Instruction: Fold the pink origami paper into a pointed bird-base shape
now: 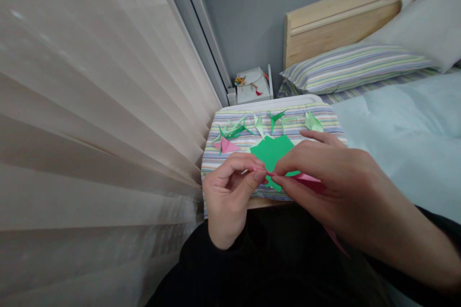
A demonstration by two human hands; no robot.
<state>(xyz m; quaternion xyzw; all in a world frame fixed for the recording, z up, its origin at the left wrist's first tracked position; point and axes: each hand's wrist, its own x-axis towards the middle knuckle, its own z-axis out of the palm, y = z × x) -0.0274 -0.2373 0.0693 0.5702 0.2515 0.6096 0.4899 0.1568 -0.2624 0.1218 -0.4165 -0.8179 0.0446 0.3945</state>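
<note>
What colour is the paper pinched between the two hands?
The paper is pink; it shows best in the head view.

Soft, rather dim light leaves small pale glints on the upper curtain [108,96] and greyer shade in its lower folds. The black clothing [288,249] sinks into near-featureless darkness. Wide-angle stretching shows toward the edges, and the pink paper [306,178] lacks crisp detail.

Two hands [228,196] and one set-down pink figure [225,145] show
</note>
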